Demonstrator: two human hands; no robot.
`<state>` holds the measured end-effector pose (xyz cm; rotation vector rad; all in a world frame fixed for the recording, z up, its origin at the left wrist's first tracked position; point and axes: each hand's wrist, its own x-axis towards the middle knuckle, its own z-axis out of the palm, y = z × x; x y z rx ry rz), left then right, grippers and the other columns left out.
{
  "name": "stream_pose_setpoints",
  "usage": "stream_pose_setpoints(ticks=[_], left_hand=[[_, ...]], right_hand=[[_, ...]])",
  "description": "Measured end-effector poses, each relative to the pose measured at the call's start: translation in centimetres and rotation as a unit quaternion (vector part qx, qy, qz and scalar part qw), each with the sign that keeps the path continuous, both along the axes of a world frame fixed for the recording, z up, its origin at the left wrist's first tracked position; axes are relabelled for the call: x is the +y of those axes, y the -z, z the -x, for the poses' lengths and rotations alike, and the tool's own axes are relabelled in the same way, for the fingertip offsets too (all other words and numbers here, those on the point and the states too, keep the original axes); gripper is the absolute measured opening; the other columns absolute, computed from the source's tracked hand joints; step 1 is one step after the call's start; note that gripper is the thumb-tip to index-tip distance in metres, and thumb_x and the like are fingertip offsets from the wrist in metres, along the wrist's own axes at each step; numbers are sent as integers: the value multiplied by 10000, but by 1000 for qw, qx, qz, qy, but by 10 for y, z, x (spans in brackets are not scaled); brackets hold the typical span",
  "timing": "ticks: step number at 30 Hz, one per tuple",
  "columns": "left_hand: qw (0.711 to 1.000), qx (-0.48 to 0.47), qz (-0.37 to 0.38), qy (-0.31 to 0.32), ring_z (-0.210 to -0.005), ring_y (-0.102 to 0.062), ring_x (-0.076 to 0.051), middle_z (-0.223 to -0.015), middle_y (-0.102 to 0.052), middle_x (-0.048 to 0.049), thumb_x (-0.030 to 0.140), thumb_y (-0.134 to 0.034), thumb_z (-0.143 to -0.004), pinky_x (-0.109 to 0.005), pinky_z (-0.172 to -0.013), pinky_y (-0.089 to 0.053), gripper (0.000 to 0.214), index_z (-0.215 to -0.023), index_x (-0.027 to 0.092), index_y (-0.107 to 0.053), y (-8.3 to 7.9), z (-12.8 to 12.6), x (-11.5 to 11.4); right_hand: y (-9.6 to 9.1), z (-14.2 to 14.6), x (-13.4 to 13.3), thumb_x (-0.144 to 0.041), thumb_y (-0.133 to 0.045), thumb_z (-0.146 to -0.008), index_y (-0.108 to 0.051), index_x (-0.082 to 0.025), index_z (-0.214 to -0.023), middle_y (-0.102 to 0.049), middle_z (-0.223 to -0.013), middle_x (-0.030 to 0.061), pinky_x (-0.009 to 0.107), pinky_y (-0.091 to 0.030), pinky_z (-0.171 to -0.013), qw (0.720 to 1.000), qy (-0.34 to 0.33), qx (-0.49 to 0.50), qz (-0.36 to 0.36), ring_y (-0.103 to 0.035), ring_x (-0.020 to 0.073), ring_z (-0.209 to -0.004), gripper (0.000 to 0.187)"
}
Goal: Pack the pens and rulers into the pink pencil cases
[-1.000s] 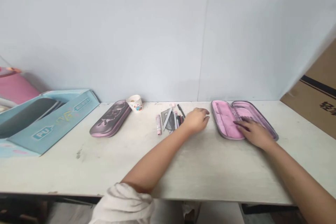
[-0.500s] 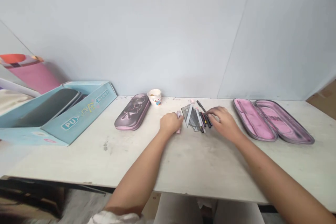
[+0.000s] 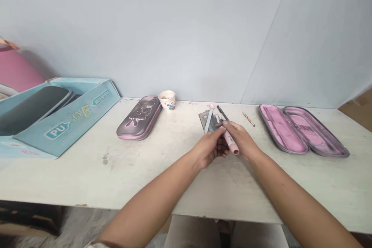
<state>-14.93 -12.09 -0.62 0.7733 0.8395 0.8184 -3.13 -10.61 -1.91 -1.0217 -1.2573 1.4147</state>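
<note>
Smooth pink cylindrical marker (image 3: 231, 142) gripped in the closed fingers of the right hand (image 3: 242, 139); left hand (image 3: 209, 149) curled against it; open, plush-lined pencil case (image 3: 280, 130) at three o'clock.

Over my remote feed the body looks plain: two bare forearms (image 3: 151, 197) ending in an ungloved left hand (image 3: 209, 148) and right hand (image 3: 241, 139). A thin strip of pale sleeve (image 3: 95, 245) shows at the bottom edge of the view, on the left arm. Lower down, the legs wear light, off-white trousers (image 3: 194, 233), with a dark gap between them.
</note>
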Motion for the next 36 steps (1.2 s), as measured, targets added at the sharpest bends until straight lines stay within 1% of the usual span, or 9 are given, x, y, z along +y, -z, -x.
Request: stream_pose_setpoints(ticks=[5, 10, 13, 20, 24, 26, 28, 32, 36], left_hand=[[998, -54, -29, -26, -602, -590, -116, -673, -595, -24, 307, -510, -835, -247, -595, -493, 157, -842, 152, -534, 1, 2, 3], [999, -23, -31, -9, -365, -298, -27, -502, -343, 83, 496, -569, -773, -131, -344, -208, 351, -737, 194, -393, 5, 2, 4], [999, 12, -35, 8, -347, -173, -13, -498, -239, 105, 556, -580, -735, -127, -338, -88, 423, -718, 206, -342, 4, 2, 4], [995, 48, -84, 6, -348, -135, -20, -503, -222, 107, 585, -560, -730, -147, -345, -58, 412, -762, 215, -380, -3, -3, -1], [979, 133, -155, 18, -345, -139, -39, -481, -224, 99, 575, -433, -809, -169, -351, -109, 368, -845, 212, -482, 1, -4, -2], [943, 218, -251, -10, -374, -254, -48, -496, -317, 78, 529, -417, -834, -170, -394, -226, 348, -876, 204, -534, 5, -1, 2], [871, 336, -356, -32, -476, -426, -77, -576, -476, 38, 465, -450, -837, -191, -503, -342, 299, -942, 211, -568, 8, 4, 8], [699, 549, -458, 29, -825, -609, -194, -940, -663, -43, 307, -443, -847, -267, -715, -421, 337, -1170, 260, -526, 14, 11, 15], [606, 620, -492, 84, -1041, -583, -220, -1321, -513, 1, 254, -415, -840, -298, -802, -445, 392, -1223, 296, -488, 17, 16, 16]], right_hand=[[0, 4, -5, -454, -623, -730, -570, -311, -1147, -661, -915, -11, 193, -276, -348, 992, -12, 119, 44, -386, 45, -409, 445], [7, 7, -2, -397, -644, -730, -670, -286, -962, -672, -958, -6, 269, -467, -640, 989, -15, 138, -46, -582, 127, -706, 259], [10, 4, 1, -401, -628, -749, -687, -271, -938, -676, -974, 10, 342, -424, -876, 988, -1, 115, -99, -580, 182, -956, 236], [6, 3, 0, -388, -617, -760, -681, -275, -947, -672, -1000, 26, 379, -398, -926, 986, 5, 122, -117, -573, 200, -1014, 228], [-3, -14, 6, -422, -546, -801, -620, -282, -1035, -673, -944, 29, 388, -420, -902, 975, 91, 126, -159, -576, 200, -1032, 283], [-5, -30, 12, -437, -470, -841, -593, -263, -1079, -671, -958, 41, 391, -416, -901, 966, 154, 21, -206, -577, 196, -1026, 320], [-2, -46, 18, -411, -431, -859, -589, -226, -1098, -672, -969, 70, 400, -407, -889, 933, 210, -178, -231, -585, 212, -993, 342], [12, -61, 25, -320, -413, -862, -620, -172, -1056, -670, -966, 139, 433, -365, -870, 778, 213, -551, -214, -572, 274, -969, 321], [21, -59, 25, -284, -394, -868, -629, -171, -1015, -661, -971, 134, 443, -320, -884, 690, 169, -674, -202, -539, 282, -988, 299]])
